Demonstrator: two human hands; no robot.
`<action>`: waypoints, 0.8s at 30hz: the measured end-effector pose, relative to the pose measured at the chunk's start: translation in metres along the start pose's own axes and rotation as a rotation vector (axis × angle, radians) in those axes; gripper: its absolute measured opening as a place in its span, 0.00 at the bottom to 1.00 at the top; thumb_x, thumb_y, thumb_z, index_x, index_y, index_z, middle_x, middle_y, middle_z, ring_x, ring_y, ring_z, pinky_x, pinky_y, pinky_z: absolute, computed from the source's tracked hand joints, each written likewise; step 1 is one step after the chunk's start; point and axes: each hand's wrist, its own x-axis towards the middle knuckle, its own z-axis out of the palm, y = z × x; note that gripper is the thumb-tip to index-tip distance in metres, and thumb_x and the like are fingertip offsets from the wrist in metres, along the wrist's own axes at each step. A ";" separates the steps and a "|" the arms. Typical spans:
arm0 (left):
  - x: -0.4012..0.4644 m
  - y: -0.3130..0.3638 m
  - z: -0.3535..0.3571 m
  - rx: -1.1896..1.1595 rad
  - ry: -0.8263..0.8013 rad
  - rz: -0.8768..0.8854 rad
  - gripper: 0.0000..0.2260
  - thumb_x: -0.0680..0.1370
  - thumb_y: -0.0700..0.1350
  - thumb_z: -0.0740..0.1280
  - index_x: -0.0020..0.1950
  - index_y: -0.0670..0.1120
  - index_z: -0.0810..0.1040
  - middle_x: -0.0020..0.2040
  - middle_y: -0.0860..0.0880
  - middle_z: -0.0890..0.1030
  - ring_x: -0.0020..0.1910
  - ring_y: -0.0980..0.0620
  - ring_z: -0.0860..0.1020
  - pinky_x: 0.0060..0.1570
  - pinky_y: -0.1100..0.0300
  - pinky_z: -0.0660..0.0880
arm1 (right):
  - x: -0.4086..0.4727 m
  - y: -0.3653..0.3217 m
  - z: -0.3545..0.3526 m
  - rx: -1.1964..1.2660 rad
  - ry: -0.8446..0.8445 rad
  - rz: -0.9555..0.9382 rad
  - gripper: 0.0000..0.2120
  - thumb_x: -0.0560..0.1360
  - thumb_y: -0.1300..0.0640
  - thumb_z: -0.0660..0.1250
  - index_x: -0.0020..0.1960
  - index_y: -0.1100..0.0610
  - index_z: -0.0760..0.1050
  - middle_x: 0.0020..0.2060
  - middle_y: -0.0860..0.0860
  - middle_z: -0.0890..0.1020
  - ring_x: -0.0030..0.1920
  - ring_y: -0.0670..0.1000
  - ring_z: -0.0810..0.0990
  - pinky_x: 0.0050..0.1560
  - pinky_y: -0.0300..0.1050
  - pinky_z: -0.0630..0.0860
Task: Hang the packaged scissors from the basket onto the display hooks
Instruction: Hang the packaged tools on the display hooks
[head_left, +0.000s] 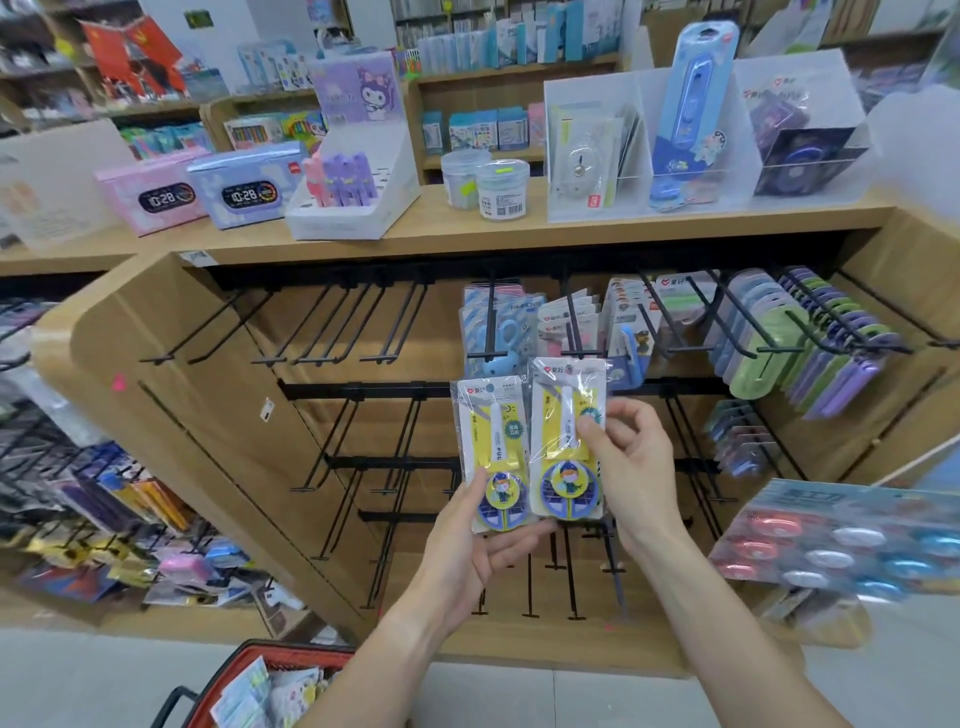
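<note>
Two yellow-and-white scissor packs are held up side by side before the wooden hook display. My left hand (475, 540) grips the bottom of the left pack (491, 447) from below, thumb on its front. My right hand (631, 470) pinches the right pack (563, 426) at its right edge, thumb across the front. Both packs sit just below a hook (488, 332) that carries blue scissor packs (498, 322). The red basket (283, 657) stands on the floor at the bottom, with more packaged items (270, 693) inside.
Several bare black hooks (332, 332) fill the display's left and lower part. Hooks at the right hold green and purple packs (810, 343). The shelf top (467, 218) bears clocks, jars and acrylic bins. A blurred pack of round items (841, 540) hangs near at right.
</note>
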 end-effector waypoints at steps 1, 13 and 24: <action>0.000 0.000 -0.002 -0.015 0.007 -0.003 0.18 0.85 0.56 0.62 0.74 0.50 0.73 0.62 0.39 0.85 0.58 0.32 0.85 0.48 0.54 0.85 | 0.003 -0.001 -0.001 -0.011 0.009 -0.016 0.08 0.81 0.63 0.69 0.57 0.57 0.72 0.47 0.50 0.88 0.46 0.50 0.88 0.42 0.43 0.83; -0.002 0.002 -0.011 0.049 -0.041 0.013 0.19 0.86 0.57 0.59 0.73 0.49 0.72 0.61 0.36 0.85 0.59 0.33 0.84 0.50 0.52 0.84 | 0.048 0.005 0.007 -0.101 0.117 -0.002 0.10 0.81 0.60 0.71 0.54 0.48 0.71 0.46 0.51 0.87 0.47 0.53 0.88 0.49 0.54 0.84; 0.006 0.003 0.007 0.136 -0.139 0.014 0.19 0.86 0.58 0.58 0.74 0.53 0.71 0.61 0.39 0.86 0.59 0.35 0.85 0.50 0.54 0.85 | 0.072 0.007 0.003 -0.340 0.320 -0.052 0.16 0.77 0.51 0.76 0.59 0.53 0.74 0.56 0.49 0.81 0.56 0.48 0.81 0.53 0.41 0.76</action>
